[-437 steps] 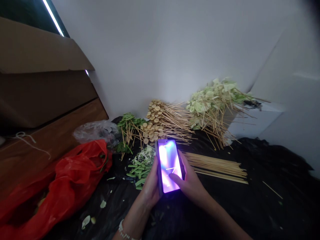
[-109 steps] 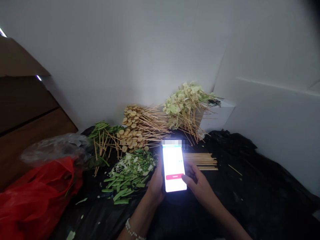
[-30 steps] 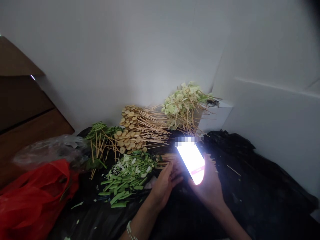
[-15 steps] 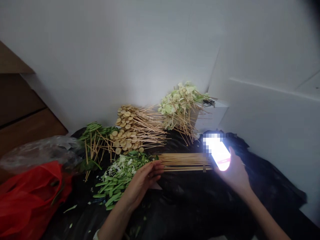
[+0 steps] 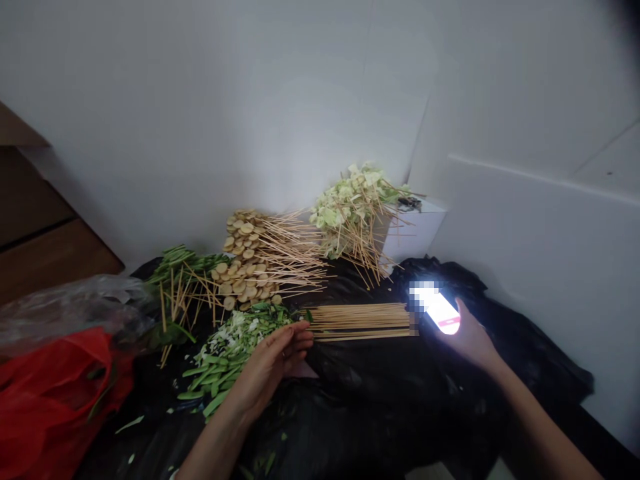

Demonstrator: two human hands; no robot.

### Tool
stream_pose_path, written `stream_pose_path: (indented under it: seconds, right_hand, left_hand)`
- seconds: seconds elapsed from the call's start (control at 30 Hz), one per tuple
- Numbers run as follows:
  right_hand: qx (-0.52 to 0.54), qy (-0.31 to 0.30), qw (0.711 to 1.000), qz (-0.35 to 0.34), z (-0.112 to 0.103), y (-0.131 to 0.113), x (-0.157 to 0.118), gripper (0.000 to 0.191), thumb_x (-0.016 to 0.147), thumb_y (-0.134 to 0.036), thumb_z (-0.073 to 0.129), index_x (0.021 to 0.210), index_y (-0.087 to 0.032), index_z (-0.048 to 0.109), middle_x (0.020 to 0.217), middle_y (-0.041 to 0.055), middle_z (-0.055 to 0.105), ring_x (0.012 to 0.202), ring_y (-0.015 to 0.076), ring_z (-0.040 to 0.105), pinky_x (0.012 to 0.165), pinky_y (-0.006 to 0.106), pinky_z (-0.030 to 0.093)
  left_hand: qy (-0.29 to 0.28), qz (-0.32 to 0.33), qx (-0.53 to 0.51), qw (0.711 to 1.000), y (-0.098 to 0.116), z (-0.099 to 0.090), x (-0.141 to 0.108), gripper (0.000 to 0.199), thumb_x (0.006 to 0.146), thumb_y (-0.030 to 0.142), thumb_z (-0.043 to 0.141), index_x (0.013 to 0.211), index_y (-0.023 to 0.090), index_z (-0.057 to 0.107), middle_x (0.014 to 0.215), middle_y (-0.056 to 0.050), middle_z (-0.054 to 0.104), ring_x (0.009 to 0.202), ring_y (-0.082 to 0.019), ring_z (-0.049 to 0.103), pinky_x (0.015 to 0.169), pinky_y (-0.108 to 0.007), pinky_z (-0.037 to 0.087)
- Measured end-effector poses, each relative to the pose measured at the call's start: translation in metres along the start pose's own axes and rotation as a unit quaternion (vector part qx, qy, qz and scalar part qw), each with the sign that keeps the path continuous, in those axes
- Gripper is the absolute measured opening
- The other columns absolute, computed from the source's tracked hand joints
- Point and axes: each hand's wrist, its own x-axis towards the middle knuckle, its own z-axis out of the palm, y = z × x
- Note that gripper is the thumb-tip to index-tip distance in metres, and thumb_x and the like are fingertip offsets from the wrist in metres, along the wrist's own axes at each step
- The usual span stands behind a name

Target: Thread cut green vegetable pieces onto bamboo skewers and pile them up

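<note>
A phone (image 5: 443,312) with a bright, glaring screen is gripped in my right hand (image 5: 473,341), above the right end of a row of bare bamboo skewers (image 5: 360,320). My left hand (image 5: 273,357) has its fingers stretched out and slightly bent, at the skewers' left end. Whether its fingertips touch the skewers I cannot tell. Partly behind that hand lies a heap of cut green vegetables (image 5: 215,373) with white bits among the pieces.
Behind are skewered round slices (image 5: 245,277), green vegetable skewers (image 5: 183,263) and pale green leafy skewers (image 5: 345,200) by a white box (image 5: 413,230). A red bag (image 5: 55,400) and clear plastic (image 5: 75,307) lie left. Black plastic sheeting (image 5: 380,393) covers the surface; white walls (image 5: 280,100) stand behind.
The phone in my right hand has tipped, so its screen looks flatter. The whole scene has shifted slightly left in view. My left hand stays by the skewers' left end.
</note>
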Motion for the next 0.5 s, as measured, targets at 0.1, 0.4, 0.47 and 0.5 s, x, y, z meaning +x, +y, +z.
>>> stream_pose_path:
  seconds: [0.1,0.4,0.47,0.5]
  right_hand:
    - [-0.040,-0.047,0.998,-0.007,0.001,0.001,0.004,0.100,0.066,-0.050,0.058,0.146,-0.003,0.021,0.127,0.0244,0.053,0.111,0.0401,0.054,0.085,0.046,0.045]
    - [-0.118,0.017,0.992,-0.041,-0.030,-0.024,-0.014,0.080,0.079,-0.057,0.045,0.142,-0.008,0.035,0.109,0.0256,0.062,0.102,0.0437,0.055,0.070,0.052,0.044]
    - [-0.064,0.073,0.989,-0.110,-0.031,-0.042,-0.017,0.071,0.083,-0.055,0.042,0.138,-0.011,0.041,0.112,0.0256,0.061,0.103,0.0418,0.054,0.073,0.051,0.043]
    - [-0.019,0.090,0.982,-0.164,-0.030,-0.057,-0.018,0.065,0.084,-0.052,0.041,0.136,-0.014,0.045,0.112,0.0228,0.062,0.102,0.0391,0.055,0.078,0.050,0.043]
  left_hand:
    - [-0.002,-0.001,0.008,1.000,0.001,-0.001,0.000,0.032,0.081,0.035,0.066,0.106,0.016,0.070,0.100,-0.011,0.071,0.095,-0.020,0.064,0.085,-0.029,0.048]
    - [0.053,0.057,0.036,0.996,0.034,-0.053,-0.017,0.031,0.078,0.035,0.069,0.103,0.016,0.071,0.098,-0.010,0.071,0.093,-0.019,0.064,0.083,-0.027,0.048]
    - [0.107,0.104,0.054,0.987,0.046,-0.076,-0.020,0.032,0.076,0.036,0.071,0.100,0.015,0.071,0.096,-0.009,0.071,0.090,-0.018,0.063,0.081,-0.026,0.047]
    - [0.136,0.128,0.073,0.980,0.050,-0.087,-0.020,0.032,0.075,0.038,0.071,0.098,0.015,0.071,0.094,-0.009,0.071,0.088,-0.017,0.063,0.078,-0.024,0.047]
